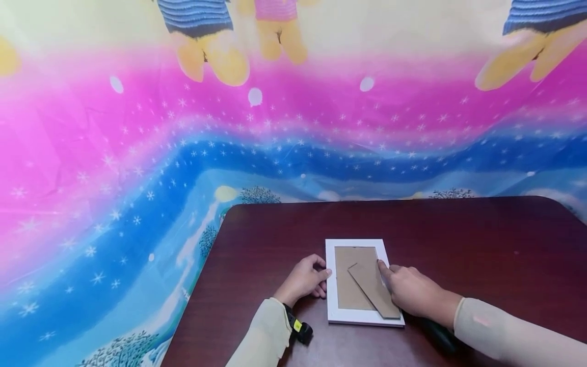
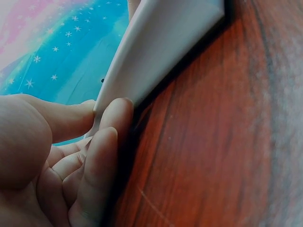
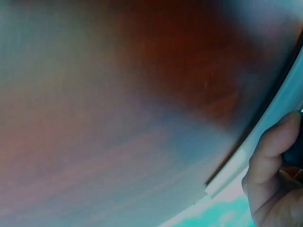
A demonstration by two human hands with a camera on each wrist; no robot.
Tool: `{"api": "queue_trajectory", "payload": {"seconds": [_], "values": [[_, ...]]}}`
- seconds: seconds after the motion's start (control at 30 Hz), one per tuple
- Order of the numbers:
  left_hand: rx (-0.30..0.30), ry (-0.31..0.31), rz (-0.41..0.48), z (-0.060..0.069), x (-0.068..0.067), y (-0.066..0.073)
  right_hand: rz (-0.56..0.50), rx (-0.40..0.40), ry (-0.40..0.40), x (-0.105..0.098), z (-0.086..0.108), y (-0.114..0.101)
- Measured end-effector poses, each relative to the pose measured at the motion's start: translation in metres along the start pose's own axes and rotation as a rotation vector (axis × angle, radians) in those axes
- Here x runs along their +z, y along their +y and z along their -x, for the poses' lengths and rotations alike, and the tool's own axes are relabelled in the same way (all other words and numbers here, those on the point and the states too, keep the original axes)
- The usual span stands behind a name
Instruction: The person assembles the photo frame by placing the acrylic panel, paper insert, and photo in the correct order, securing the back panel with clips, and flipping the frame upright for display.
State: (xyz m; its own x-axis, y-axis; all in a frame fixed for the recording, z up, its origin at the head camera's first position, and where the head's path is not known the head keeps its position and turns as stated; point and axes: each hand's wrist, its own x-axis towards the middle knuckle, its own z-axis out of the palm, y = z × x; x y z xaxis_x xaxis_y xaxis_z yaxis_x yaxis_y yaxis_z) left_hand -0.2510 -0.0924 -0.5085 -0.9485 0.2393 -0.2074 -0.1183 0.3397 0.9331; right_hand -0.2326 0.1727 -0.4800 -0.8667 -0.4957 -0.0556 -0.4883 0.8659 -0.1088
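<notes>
A white picture frame (image 1: 332, 285) lies back side up on the table, with a brown backing board (image 1: 355, 255) inside its border. The brown easel stand (image 1: 378, 295) slants across the board's lower right. My left hand (image 1: 306, 278) pinches the frame's left edge. Thumb and fingertips meet at the white rim (image 2: 142, 56) in the left wrist view. My right hand (image 1: 415, 290) lies at the right side, its index fingertip touching the board's right edge. In the right wrist view a bent finger (image 3: 270, 151) lies beside a dark thing (image 3: 294, 149), its kind unclear.
The dark red-brown table (image 1: 257, 234) has a rounded far edge. Behind it hangs a colourful backdrop (image 1: 275, 127) with snowflakes. A black device with a yellow label (image 1: 300, 329) is strapped to my left wrist; another dark device (image 1: 437, 336) sits under the right wrist.
</notes>
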Motion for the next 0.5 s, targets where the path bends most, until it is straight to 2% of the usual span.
{"api": "queue_trajectory", "payload": {"seconds": [0.27,0.5], "values": [[0.019,-0.013,0.023,-0.0012,0.0004,-0.0034,-0.005,0.005,0.083,0.0072,0.0046,0.0048],[0.016,-0.006,0.013,-0.0003,0.0004,-0.0018,-0.015,0.002,0.099,0.0051,0.0049,0.0059]]}}
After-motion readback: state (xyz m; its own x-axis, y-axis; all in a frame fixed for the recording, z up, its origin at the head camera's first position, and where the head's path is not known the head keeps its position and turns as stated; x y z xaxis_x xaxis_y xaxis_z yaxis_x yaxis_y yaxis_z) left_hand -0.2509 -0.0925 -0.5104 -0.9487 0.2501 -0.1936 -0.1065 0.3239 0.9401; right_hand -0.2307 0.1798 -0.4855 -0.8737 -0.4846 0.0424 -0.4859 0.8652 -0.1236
